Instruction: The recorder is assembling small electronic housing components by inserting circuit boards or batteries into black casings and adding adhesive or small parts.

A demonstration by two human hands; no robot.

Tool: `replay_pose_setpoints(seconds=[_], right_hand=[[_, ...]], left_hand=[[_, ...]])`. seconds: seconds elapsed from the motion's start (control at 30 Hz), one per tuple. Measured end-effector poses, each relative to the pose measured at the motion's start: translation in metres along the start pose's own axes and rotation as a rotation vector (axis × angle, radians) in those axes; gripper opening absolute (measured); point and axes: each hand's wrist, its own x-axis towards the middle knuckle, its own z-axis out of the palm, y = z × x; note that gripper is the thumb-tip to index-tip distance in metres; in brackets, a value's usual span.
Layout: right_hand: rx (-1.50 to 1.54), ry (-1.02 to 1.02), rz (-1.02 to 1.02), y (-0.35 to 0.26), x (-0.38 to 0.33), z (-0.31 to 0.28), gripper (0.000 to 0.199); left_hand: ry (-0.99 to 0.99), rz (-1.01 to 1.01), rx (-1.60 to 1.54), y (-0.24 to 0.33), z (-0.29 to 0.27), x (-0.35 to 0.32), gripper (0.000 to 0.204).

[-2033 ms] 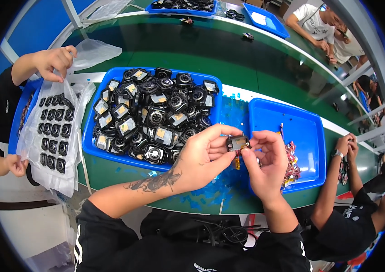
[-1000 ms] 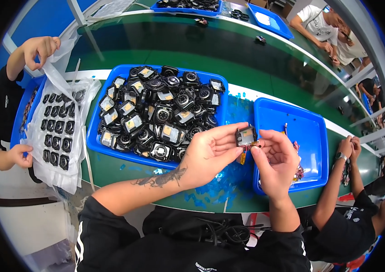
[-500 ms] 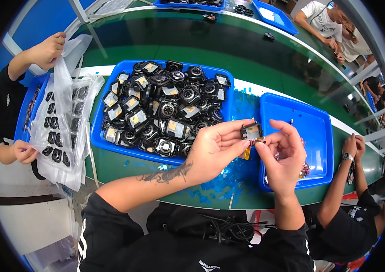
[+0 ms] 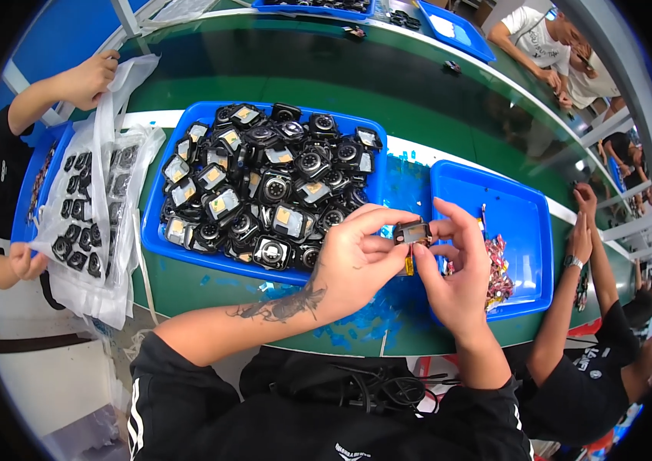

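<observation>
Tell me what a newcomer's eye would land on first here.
Probably the big blue tray, left of centre on the green table, heaped with black watch-like cases. Next, just right of centre, the person's left hand and right hand hold one small dark case between their fingers. Beyond them, at the right, a second blue tray holds a pile of small reddish parts.

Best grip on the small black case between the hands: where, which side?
Probably pinch the small black case by its left edge, from the left, as the left hand does: it's boxy, a yellow strip hangs below it, and the right hand is at its right edge.
</observation>
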Motion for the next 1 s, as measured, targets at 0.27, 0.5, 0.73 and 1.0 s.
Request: replay_pose_setpoints(seconds=[0.27, 0.5, 0.73, 1.0], right_hand=[[0.032, -0.164, 0.130, -0.005, 0.061, -0.041, 0.054], [0.025, 0.052, 0.563, 0.125, 0.195, -0.097, 0.066], [-0.694, 0.080, 0.273, 0.161, 0.210, -0.101, 0.058], [-0.394, -0.307, 0.049, 0.026, 0.141, -0.108, 0.015]], left_hand=[[-0.015, 0.307, 0.593, 0.017, 0.000, 0.000, 0.052], [0.109, 0.414, 1.653, 0.078, -0.049, -0.012, 0.016], [0.184, 0.280, 1.754, 0.050, -0.059, -0.023, 0.033], [0.164, 0.278, 0.532, 0.084, -0.039, 0.000, 0.012]])
